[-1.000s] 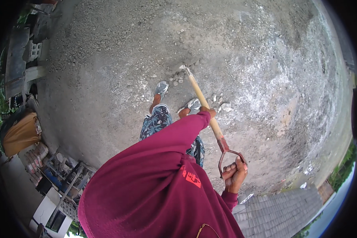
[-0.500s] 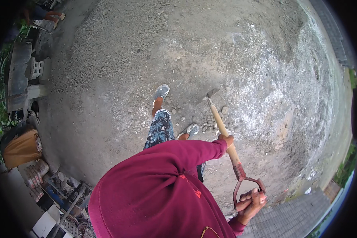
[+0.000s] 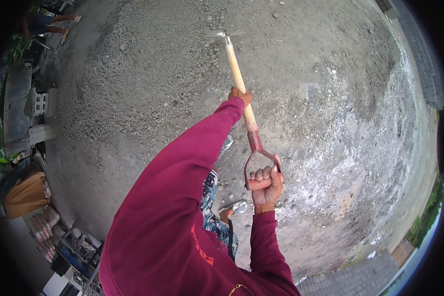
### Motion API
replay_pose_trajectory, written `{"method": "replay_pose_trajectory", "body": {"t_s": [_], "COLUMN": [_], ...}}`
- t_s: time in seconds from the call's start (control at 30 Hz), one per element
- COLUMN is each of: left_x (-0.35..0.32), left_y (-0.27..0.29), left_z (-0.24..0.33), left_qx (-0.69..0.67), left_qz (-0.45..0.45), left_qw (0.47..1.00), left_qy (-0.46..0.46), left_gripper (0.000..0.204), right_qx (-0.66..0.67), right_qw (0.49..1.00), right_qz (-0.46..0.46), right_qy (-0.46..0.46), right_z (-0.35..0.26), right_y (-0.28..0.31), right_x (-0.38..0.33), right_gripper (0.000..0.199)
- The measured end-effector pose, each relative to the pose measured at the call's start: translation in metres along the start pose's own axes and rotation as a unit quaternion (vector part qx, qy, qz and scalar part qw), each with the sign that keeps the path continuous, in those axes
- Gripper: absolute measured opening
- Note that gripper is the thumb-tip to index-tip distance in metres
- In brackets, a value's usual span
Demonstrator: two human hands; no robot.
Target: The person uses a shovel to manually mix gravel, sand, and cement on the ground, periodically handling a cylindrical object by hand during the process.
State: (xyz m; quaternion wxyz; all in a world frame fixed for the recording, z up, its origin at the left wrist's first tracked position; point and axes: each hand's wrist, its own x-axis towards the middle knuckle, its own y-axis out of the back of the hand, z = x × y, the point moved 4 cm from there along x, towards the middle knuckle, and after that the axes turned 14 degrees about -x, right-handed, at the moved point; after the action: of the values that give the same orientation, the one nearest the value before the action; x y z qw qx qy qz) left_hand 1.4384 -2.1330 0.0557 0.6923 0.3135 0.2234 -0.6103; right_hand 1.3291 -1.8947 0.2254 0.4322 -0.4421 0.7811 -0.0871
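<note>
- Head view, tool: a long-handled shovel (image 3: pixel 236 69) with a pale round wooden shaft and a red metal yoke slants out in front of the person; its far end is at the grey gravel ground (image 3: pixel 158 84), and the blade is hard to make out.
- Head view, left hand (image 3: pixel 242 96): closed around the wooden shaft, above the yoke.
- Head view, right hand (image 3: pixel 268 192): fingers curled tightly over the crossbar within the yoke, thumb raised against its side.
- Head view, footing: one grey shoe (image 3: pixel 238 207) shows beside the patterned dark-blue shorts (image 3: pixel 213 217).
- Head view, surroundings: another person's legs (image 3: pixel 61 18) stand at upper left; an orange-brown cloth cover (image 3: pixel 27 195) lies at the left edge.
</note>
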Motion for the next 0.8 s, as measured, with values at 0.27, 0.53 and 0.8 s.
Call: {"method": "replay_pose_trajectory", "body": {"t_s": [0.27, 0.53, 0.8], "left_x": [0.113, 0.017, 0.076], "left_y": [0.012, -0.034, -0.026], "left_z": [0.031, -0.082, -0.007], "left_qx": [0.101, -0.172, -0.069], "left_qz": [-0.025, -0.08, -0.063], "left_qw": [0.993, 0.959, 0.992], "left_qy": [0.053, 0.21, 0.083], "left_gripper": [0.069, 0.052, 0.043], "right_qx": [0.035, 0.048, 0.069], "right_qw": [0.982, 0.965, 0.987], "right_qz": [0.149, 0.234, 0.143], "right_qy": [-0.109, -0.105, -0.039], "right_z": [0.039, 0.0, 0.024], "right_y": [-0.079, 0.015, 0.003], "right_x": [0.105, -0.03, 0.038], "right_gripper": [0.009, 0.036, 0.044]}}
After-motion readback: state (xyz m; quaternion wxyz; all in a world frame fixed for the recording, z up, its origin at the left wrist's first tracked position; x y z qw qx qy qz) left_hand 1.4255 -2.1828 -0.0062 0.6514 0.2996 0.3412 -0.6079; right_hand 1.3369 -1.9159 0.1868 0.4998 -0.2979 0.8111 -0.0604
